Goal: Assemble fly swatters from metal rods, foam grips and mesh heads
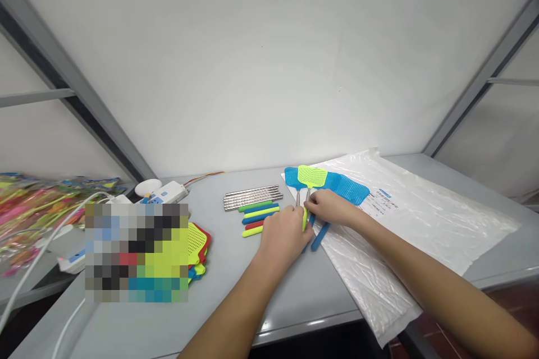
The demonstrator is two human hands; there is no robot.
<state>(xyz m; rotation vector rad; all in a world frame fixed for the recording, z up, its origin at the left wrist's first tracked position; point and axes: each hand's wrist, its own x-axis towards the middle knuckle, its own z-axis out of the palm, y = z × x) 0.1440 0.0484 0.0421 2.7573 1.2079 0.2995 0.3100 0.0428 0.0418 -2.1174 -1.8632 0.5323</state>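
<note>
The yellow fly swatter (312,176) lies over blue swatters (354,189) at the left edge of the white bag (438,235); its rod (308,194) is best kept straight in line with its handle (305,219), under even pressure. The left hand (283,231) curls around that handle, knuckles up; the right hand (330,206) pinches near the rod's lower end, forearm slanting in.

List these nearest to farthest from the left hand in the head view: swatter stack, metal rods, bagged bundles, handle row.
From the left hand:
1. Handle row, just left.
2. Metal rods, left, behind the handles.
3. Swatter stack, farther left.
4. Bagged bundles, far left.
</note>
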